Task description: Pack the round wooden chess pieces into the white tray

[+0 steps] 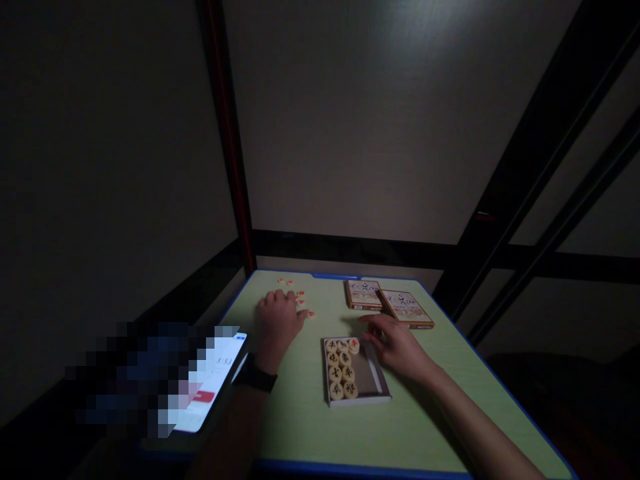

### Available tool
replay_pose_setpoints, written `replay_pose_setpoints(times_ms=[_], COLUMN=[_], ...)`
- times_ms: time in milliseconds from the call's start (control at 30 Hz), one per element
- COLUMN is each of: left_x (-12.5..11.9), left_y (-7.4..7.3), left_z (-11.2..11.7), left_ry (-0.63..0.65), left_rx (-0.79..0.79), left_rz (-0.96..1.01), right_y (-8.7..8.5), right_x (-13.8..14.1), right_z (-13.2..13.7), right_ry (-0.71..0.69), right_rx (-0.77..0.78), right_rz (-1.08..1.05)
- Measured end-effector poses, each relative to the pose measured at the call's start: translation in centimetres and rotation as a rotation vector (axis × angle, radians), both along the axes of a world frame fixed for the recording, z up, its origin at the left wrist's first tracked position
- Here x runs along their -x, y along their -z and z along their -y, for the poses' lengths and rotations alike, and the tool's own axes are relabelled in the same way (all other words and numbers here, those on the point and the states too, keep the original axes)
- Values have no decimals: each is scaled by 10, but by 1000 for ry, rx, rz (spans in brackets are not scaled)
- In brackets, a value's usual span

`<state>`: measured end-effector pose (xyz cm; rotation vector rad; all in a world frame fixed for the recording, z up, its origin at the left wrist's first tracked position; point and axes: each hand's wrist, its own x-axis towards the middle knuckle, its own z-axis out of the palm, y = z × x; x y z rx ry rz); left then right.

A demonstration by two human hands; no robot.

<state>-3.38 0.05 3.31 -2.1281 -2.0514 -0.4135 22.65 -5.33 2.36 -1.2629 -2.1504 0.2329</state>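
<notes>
My left hand (280,317) reaches over the far left part of the table, palm down with the thumb apart from the fingers. Beside its fingertips and thumb lie loose red-marked Chinese chess pieces (311,314); whatever is under the palm is hidden. An open shallow box (367,373) stands nearer the middle, with round wooden chess pieces (336,373) packed along its left side, mostly black-marked. One red-marked piece (354,345) sits at its far edge. Just over the box's far right corner hovers my right hand (393,340), index finger extended and nothing visible in it.
Two flat printed boxes (407,307) lie at the far right of the green table (310,433). A lit phone (210,393), partly blurred out, is at the left edge by my left wrist. Walls (350,133) stand behind the table.
</notes>
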Motion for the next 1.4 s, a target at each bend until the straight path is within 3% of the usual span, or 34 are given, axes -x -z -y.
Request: replay_pose_setpoints(times_ms=[100,300,533,633,900,1033,1167,1400], left_x=[16,27,26,24,23,28,32,33], left_y=[2,8,23,28,23,23,28,31], left_z=[-4,-11,-22,-25,-27,-30,-34,-34], left_ry=[-94,-37,137,155,184,222,236,218], left_rx=[104,293,196,164,191,207,178,192], left_rz=[29,133,145,147,198,218,232,288], right_y=[0,2,5,6,5,-8,-22,-17], right_x=[0,-1,-1,-1,1,16,51,105], right_z=[-1,-2,-4,-5,-8,-28,-63,-131], right_ry=[9,21,25,25,24,-16,-122,-195], right_rx=[-23,-29,-44,-49,-46,-10,77,116], right_rz=[8,17,29,40,20,63,235,405])
